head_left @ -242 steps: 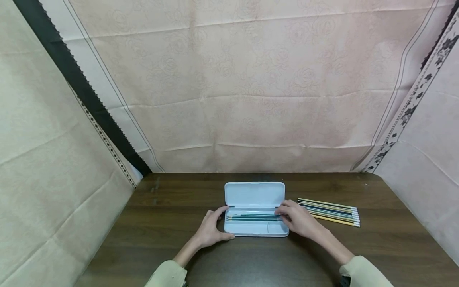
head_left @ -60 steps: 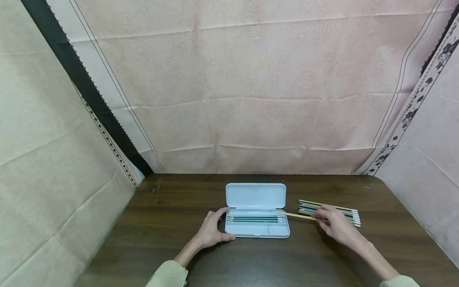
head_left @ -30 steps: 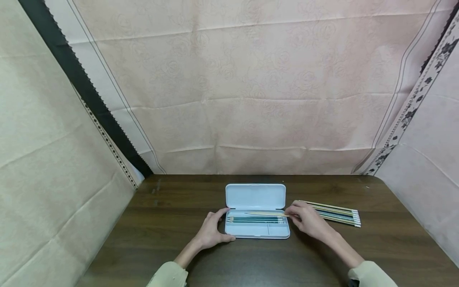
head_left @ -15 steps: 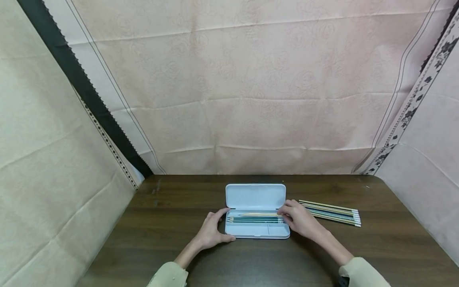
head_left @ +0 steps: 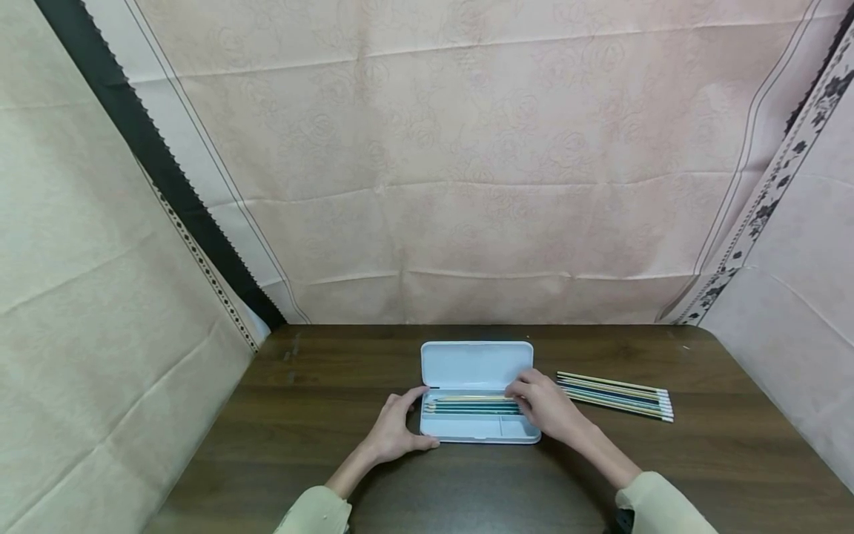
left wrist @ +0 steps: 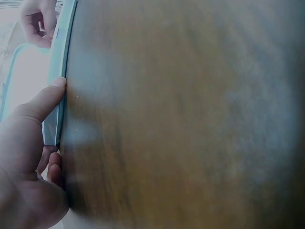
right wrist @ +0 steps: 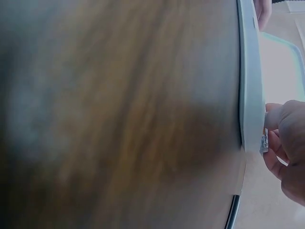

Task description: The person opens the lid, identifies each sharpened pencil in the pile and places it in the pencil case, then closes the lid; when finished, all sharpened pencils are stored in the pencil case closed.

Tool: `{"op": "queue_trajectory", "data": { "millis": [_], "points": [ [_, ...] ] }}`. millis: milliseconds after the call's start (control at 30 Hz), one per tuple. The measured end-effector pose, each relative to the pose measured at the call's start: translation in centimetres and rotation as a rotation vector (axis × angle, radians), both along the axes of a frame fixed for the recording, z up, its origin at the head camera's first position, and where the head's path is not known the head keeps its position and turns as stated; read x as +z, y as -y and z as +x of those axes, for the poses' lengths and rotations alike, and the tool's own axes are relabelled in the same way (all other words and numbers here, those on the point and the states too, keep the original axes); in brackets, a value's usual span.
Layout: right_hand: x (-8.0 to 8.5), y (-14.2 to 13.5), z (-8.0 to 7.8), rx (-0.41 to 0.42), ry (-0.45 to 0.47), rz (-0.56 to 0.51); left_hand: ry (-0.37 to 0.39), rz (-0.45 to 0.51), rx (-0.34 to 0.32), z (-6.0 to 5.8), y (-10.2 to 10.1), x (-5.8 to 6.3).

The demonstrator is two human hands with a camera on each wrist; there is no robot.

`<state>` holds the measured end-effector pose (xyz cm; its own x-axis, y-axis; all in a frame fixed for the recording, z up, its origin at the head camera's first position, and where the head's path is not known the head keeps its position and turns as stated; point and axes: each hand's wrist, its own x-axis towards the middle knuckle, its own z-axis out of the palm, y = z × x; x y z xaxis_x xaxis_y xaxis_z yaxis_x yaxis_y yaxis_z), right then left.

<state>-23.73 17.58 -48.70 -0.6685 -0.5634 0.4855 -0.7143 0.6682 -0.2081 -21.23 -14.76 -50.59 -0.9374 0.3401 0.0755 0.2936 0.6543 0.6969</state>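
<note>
A light-blue pencil case [head_left: 460,429] lies on the table with its lid [head_left: 477,363] raised at the back. Several green pencils [head_left: 460,409] and a yellowish pencil [head_left: 467,398] lie lengthwise inside. My left hand [head_left: 390,428] holds the case's left end, thumb on the front edge and index finger at the back corner; the left wrist view shows the thumb [left wrist: 45,100] against the front wall. At the right end, my right hand [head_left: 548,408] reaches inside and pinches the yellowish pencil by its rear end. In the right wrist view a silvery pencil end [right wrist: 265,143] shows at those fingertips.
To the right of the case, several pencils [head_left: 620,397] lie side by side on the dark wooden table [head_left: 480,489], white ends to the right. Patterned cloth [head_left: 467,185] hangs behind the table and on both sides.
The right hand took a yellowish pencil from the row on the right, carried it left into the case and slid further left with it. The left hand stayed on the case.
</note>
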Motion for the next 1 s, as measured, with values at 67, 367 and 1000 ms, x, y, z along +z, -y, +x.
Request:
{"op": "queue_trajectory", "data": {
  "millis": [67,367,1000],
  "points": [
    [-0.1,0.2,-0.1,-0.003,-0.009,0.001,0.001,0.001,-0.001,0.0,0.0,0.0],
    [-0.5,0.7,-0.5,0.015,-0.052,-0.018,-0.007,-0.003,-0.006,0.0,0.0,0.0],
    [0.5,-6.9,0.8,-0.124,-0.032,-0.129,-0.030,0.014,-0.011,-0.1,0.1,-0.2]
  ]
}}
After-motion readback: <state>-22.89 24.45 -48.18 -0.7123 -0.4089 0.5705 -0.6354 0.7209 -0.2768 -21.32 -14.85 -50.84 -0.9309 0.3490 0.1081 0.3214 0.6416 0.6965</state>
